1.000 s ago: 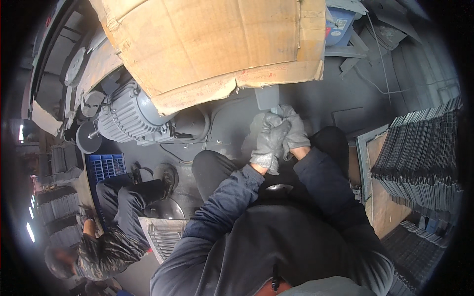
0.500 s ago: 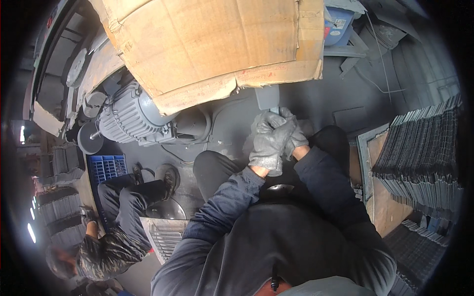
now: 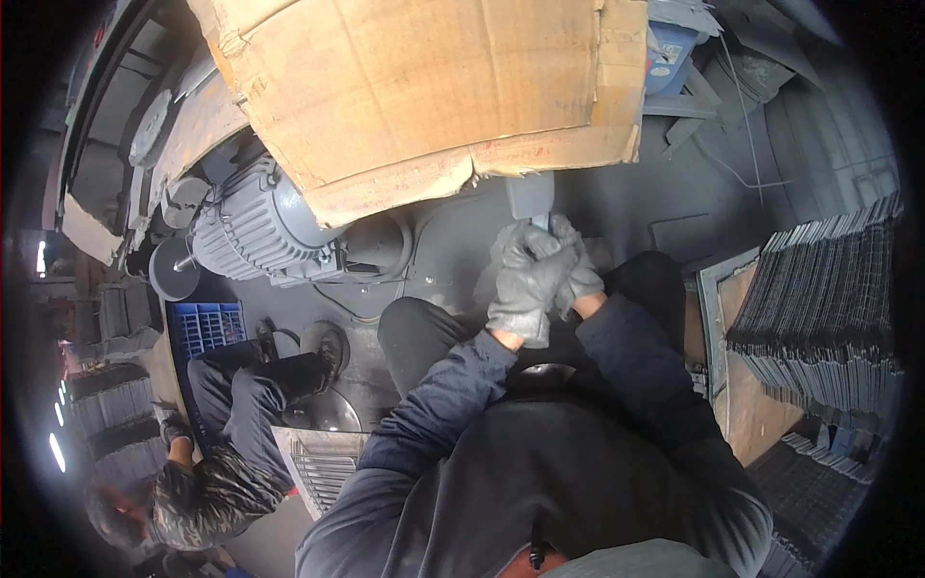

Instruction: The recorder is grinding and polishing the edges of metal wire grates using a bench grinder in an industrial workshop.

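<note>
Both my hands wear dusty grey work gloves and are closed, pressed together in front of my knees. My left hand (image 3: 523,294) lies over the inner side of my right hand (image 3: 576,275). A narrow pale metal piece (image 3: 541,223) shows at their fingertips; the rest is hidden by the gloves, so I cannot tell its full shape. Just beyond the fingers, a grey block-shaped machine part (image 3: 530,197) comes down from under a large cardboard sheet (image 3: 434,91).
A finned grey motor (image 3: 246,222) stands to the left. At the right, thin dark plates (image 3: 819,289) are stacked by a wooden board (image 3: 747,385). Another person (image 3: 207,491) sits at the lower left near a blue crate (image 3: 209,328). A slatted metal stack (image 3: 323,472) lies beside my left arm.
The cardboard and the machine part sit slightly lower and farther right in the picture. My hands keep nearly the same closed hold, with a very small shift.
</note>
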Demonstrator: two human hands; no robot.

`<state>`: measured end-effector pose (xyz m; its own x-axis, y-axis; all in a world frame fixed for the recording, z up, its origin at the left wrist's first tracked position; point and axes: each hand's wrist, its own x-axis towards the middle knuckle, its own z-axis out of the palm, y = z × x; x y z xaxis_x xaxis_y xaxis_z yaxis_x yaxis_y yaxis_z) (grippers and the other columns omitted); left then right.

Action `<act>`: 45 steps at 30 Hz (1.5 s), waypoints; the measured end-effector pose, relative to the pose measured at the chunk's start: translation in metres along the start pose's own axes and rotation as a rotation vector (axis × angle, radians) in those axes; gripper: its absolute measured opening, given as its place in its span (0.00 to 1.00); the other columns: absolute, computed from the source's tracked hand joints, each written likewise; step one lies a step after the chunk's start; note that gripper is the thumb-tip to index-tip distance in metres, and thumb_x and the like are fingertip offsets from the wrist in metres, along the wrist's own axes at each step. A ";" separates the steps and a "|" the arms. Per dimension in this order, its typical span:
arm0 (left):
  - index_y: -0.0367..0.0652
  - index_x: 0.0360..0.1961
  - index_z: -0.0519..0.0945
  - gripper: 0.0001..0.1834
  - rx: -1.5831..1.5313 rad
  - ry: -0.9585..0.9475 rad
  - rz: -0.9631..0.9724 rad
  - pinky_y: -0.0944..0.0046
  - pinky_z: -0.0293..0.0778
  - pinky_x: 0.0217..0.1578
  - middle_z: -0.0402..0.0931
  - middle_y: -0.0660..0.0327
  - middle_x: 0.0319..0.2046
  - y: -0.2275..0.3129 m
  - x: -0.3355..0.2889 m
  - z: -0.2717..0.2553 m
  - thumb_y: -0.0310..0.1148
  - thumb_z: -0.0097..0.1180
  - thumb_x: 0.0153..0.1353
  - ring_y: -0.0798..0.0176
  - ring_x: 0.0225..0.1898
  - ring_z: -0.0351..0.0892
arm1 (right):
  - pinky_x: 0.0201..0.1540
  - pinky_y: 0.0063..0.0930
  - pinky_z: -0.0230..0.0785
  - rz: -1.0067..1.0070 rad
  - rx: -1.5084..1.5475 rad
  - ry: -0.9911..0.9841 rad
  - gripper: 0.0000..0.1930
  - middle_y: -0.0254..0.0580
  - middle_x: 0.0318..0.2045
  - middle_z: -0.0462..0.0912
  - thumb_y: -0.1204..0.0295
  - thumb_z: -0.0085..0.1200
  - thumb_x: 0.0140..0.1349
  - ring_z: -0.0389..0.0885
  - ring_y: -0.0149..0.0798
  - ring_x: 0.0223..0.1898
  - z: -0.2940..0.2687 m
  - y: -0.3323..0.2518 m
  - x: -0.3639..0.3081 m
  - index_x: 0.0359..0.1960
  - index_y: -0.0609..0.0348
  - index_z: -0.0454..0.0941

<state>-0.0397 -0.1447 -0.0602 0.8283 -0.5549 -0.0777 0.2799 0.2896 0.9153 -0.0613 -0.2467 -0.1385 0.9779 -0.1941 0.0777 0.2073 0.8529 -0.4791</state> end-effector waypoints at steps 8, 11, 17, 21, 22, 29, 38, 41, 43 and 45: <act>0.39 0.72 0.68 0.27 0.802 -0.132 0.195 0.62 0.79 0.56 0.77 0.53 0.60 -0.030 -0.017 -0.068 0.31 0.55 0.74 0.56 0.54 0.84 | 0.43 0.26 0.77 0.607 -0.953 0.291 0.14 0.36 0.42 0.86 0.67 0.59 0.72 0.84 0.30 0.39 0.111 -0.086 -0.008 0.54 0.59 0.82; 0.42 0.74 0.69 0.29 0.957 -0.276 0.210 0.63 0.78 0.58 0.77 0.53 0.65 -0.025 -0.021 -0.080 0.35 0.57 0.75 0.57 0.60 0.82 | 0.35 0.27 0.77 0.647 -0.948 0.146 0.14 0.37 0.33 0.85 0.62 0.59 0.70 0.83 0.31 0.29 0.125 -0.102 -0.014 0.50 0.58 0.83; 0.45 0.74 0.71 0.38 0.335 -0.115 -0.073 0.63 0.80 0.57 0.79 0.59 0.61 -0.020 -0.023 -0.060 0.22 0.68 0.63 0.65 0.57 0.81 | 0.31 0.31 0.77 0.721 -0.960 0.104 0.15 0.34 0.29 0.81 0.60 0.62 0.68 0.82 0.30 0.27 0.117 -0.107 -0.021 0.48 0.58 0.83; 0.41 0.68 0.76 0.32 0.111 -0.201 0.085 0.62 0.81 0.53 0.84 0.59 0.56 -0.023 -0.019 -0.055 0.19 0.67 0.61 0.65 0.53 0.83 | 0.30 0.30 0.75 0.748 -1.007 0.207 0.14 0.34 0.28 0.80 0.60 0.61 0.69 0.79 0.32 0.25 0.114 -0.099 -0.019 0.46 0.57 0.83; 0.39 0.66 0.78 0.30 0.094 -0.167 0.089 0.62 0.82 0.53 0.85 0.59 0.54 -0.025 -0.016 -0.054 0.19 0.67 0.61 0.65 0.51 0.84 | 0.29 0.30 0.75 0.723 -0.945 0.269 0.14 0.35 0.29 0.80 0.59 0.61 0.69 0.79 0.32 0.25 0.113 -0.095 -0.018 0.46 0.57 0.83; 0.36 0.52 0.83 0.17 0.065 0.192 -0.073 0.66 0.83 0.41 0.87 0.59 0.44 -0.035 0.002 -0.040 0.23 0.71 0.61 0.67 0.40 0.85 | 0.46 0.27 0.73 0.283 -0.991 0.349 0.14 0.31 0.37 0.83 0.57 0.56 0.74 0.79 0.29 0.42 0.083 -0.054 -0.012 0.47 0.54 0.84; 0.37 0.57 0.82 0.19 0.131 0.135 -0.102 0.64 0.81 0.47 0.87 0.60 0.46 -0.025 0.011 -0.053 0.24 0.66 0.64 0.67 0.45 0.84 | 0.45 0.27 0.75 0.244 -0.710 0.449 0.13 0.32 0.40 0.86 0.64 0.65 0.70 0.81 0.28 0.39 0.070 -0.031 0.010 0.48 0.58 0.84; 0.38 0.54 0.82 0.17 0.208 0.083 0.037 0.66 0.82 0.42 0.86 0.61 0.43 -0.023 0.014 -0.056 0.25 0.68 0.64 0.69 0.40 0.84 | 0.43 0.26 0.75 0.160 -0.987 0.365 0.12 0.28 0.39 0.85 0.66 0.66 0.68 0.81 0.27 0.38 0.080 -0.038 0.009 0.48 0.59 0.84; 0.38 0.52 0.83 0.15 0.226 0.050 0.098 0.68 0.82 0.39 0.86 0.62 0.41 -0.020 0.014 -0.055 0.25 0.68 0.64 0.69 0.38 0.84 | 0.43 0.26 0.75 0.189 -0.825 0.484 0.09 0.29 0.36 0.86 0.67 0.65 0.69 0.80 0.26 0.37 0.087 -0.038 0.009 0.42 0.59 0.86; 0.38 0.52 0.83 0.15 0.189 0.009 0.096 0.68 0.82 0.38 0.87 0.62 0.41 -0.016 0.012 -0.052 0.24 0.67 0.64 0.69 0.38 0.84 | 0.42 0.27 0.75 0.156 -0.819 0.477 0.09 0.30 0.34 0.87 0.66 0.64 0.69 0.80 0.27 0.36 0.090 -0.037 0.011 0.39 0.60 0.87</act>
<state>-0.0089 -0.1160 -0.0965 0.8514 -0.5245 0.0107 0.1043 0.1891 0.9764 -0.0559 -0.2366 -0.0411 0.8418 -0.4380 -0.3155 -0.1836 0.3174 -0.9304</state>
